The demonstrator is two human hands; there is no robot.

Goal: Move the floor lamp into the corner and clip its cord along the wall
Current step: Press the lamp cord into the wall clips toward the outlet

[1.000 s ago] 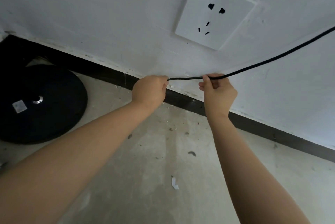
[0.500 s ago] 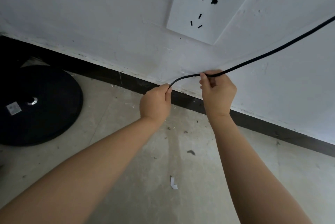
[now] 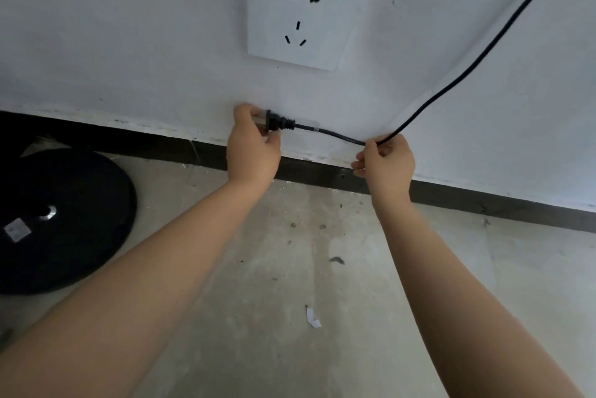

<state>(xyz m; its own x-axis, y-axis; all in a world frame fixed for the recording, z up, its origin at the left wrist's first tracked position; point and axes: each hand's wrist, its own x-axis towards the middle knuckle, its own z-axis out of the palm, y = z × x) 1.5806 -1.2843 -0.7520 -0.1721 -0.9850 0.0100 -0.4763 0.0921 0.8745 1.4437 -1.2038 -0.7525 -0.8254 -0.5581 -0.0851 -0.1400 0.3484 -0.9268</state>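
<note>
Spreading behind both hands, the white wall [image 3: 129,43] meets a dark baseboard [image 3: 483,201] and a dusty concrete floor [image 3: 290,268]. Well to the left of the grip, the lamp's round black base [image 3: 64,220] sits on the floor near the baseboard. Above the hands, a white socket [image 3: 306,7] is set in the wall, with nothing plugged in. The black cord [image 3: 483,52] runs down from the upper right to the right hand [image 3: 385,162], which pinches it between fingertips close to the wall. From there it continues left to the plug [image 3: 274,122], grasped by the left hand [image 3: 253,146] just below the socket. Below the grip, a small white scrap [image 3: 312,317] lies on the floor.
</note>
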